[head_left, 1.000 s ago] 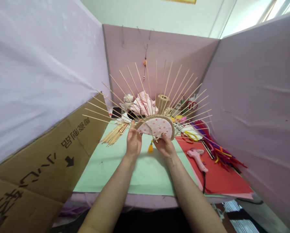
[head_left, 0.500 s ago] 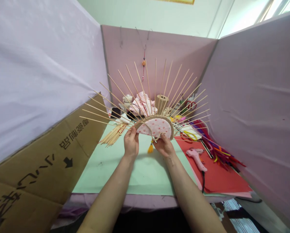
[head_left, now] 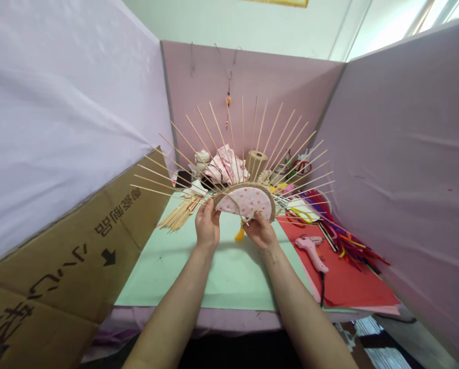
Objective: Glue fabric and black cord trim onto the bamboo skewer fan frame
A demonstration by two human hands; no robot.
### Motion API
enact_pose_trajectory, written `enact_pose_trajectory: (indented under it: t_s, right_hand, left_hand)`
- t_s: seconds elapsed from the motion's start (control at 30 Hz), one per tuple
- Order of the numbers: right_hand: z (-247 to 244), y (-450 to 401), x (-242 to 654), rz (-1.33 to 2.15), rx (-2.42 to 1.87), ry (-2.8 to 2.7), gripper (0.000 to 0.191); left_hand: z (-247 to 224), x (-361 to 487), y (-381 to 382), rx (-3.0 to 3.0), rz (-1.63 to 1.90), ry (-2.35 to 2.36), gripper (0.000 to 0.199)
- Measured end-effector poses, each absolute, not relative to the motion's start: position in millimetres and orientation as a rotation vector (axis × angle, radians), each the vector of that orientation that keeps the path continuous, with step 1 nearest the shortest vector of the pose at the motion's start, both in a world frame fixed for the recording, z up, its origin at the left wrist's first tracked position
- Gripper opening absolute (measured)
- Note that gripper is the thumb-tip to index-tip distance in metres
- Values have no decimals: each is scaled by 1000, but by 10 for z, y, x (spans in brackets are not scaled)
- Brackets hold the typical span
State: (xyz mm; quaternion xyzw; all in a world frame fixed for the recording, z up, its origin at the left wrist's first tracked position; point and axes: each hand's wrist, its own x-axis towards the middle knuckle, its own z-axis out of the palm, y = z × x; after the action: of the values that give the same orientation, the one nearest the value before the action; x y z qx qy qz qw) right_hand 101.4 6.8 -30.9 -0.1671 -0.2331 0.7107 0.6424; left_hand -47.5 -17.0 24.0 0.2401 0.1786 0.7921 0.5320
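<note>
Between my two hands I hold up a fan-shaped craft piece [head_left: 248,201]: a half-round of pink dotted fabric edged with brown twine, with thin wooden sticks [head_left: 214,123] radiating from its curved rim. My left hand [head_left: 207,225] pinches the left corner, thumb on the fabric side. My right hand [head_left: 261,231] grips the lower edge right of the middle, its thumb in front. A loose cord crosses the fabric, and a yellow tassel [head_left: 240,234] hangs below between the hands. The fingers behind the piece are hidden.
A pink glue gun [head_left: 311,253] lies on red paper [head_left: 352,282] at right, beside colourful pipe cleaners [head_left: 348,236] and yellow scissors [head_left: 301,214]. A bundle of sticks [head_left: 179,215] rests on the green sheet [head_left: 229,282]. Cardboard [head_left: 71,261] leans at left; a twine spool [head_left: 257,161] stands behind.
The fan piece has tilted slightly, so its stick tips sit a little lower in view. The tassel has swung a bit. Both hands keep their grip.
</note>
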Motion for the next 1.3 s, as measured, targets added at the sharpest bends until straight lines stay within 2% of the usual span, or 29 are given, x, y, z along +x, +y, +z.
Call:
enact_pose_trajectory:
  t_s: [0.27, 0.47, 0.67, 0.8, 0.93, 1.1, 1.17, 1.3]
  right_hand:
    - [-319, 64, 1004, 1589, -393, -577, 27]
    - [-318, 50, 987, 1582, -404, -593, 28]
    - [-295, 30, 978, 1591, -431, -607, 28]
    - [-264, 2, 956, 1610, -446, -620, 29]
    - [-265, -4, 937, 1598, -440, -603, 28]
    - [-280, 35, 986, 1560, -429, -558, 28]
    - [-278, 50, 1018, 1547, -422, -545, 25]
    - [-269, 61, 1051, 1543, -406, -542, 23]
  left_hand:
    - [213, -463, -144, 555, 1908, 479, 21]
    - [210, -465, -155, 579, 1857, 384, 42]
    - [235, -525, -124, 555, 1886, 382, 19]
    - [251, -522, -125, 540, 1932, 392, 18]
    - [242, -510, -134, 517, 1927, 390, 27]
    - [228, -503, -156, 616, 1716, 315, 52]
    - [234, -499, -165, 628, 1709, 348, 49]
    - [239, -480, -167, 672, 1769, 419, 32]
